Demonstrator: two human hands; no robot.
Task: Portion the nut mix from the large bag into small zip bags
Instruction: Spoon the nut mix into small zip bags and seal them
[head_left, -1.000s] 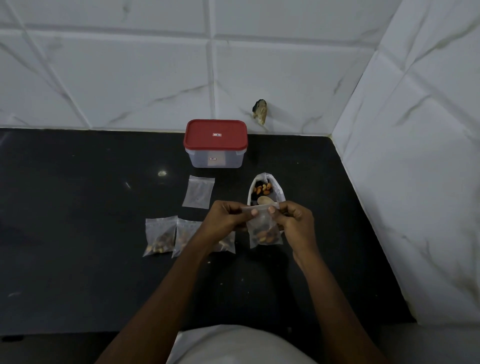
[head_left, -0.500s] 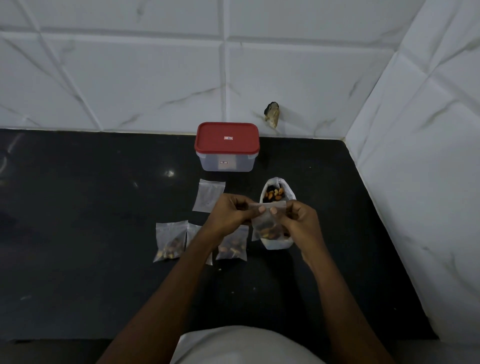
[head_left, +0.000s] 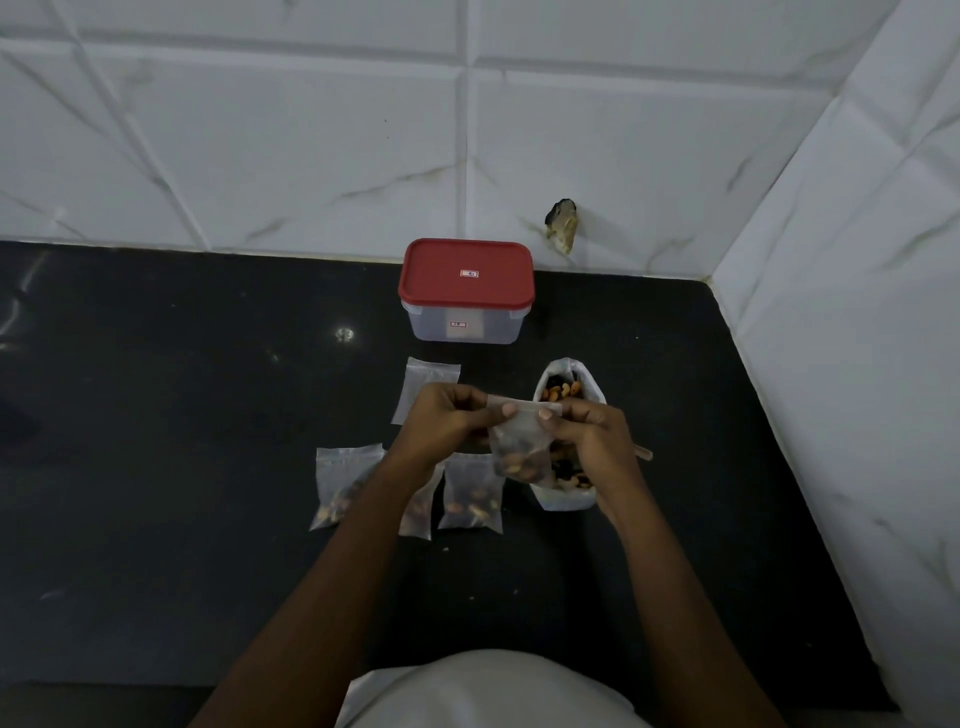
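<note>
A small zip bag (head_left: 521, 451) with nuts in its bottom hangs above the counter. My left hand (head_left: 451, 420) and my right hand (head_left: 592, 440) both pinch its top strip between thumb and fingers. Just behind it stands the large white bag (head_left: 567, 378), open and holding mixed nuts. A wooden spoon handle (head_left: 643, 452) sticks out past my right hand. Three filled small bags lie in a row: one at the left (head_left: 340, 483), one half hidden under my left forearm (head_left: 417, 512), one beside it (head_left: 471, 493). An empty small bag (head_left: 427, 384) lies flat behind my left hand.
A clear box with a red lid (head_left: 466, 288) stands against the back wall. The black counter (head_left: 156, 415) meets white tiled walls at the back and right. A chipped hole (head_left: 562, 231) marks the back wall.
The view has shifted, so everything sits lower and further right in frame. Both hands stay pinched on the bag's top; the third filled bag shows beside my left forearm.
</note>
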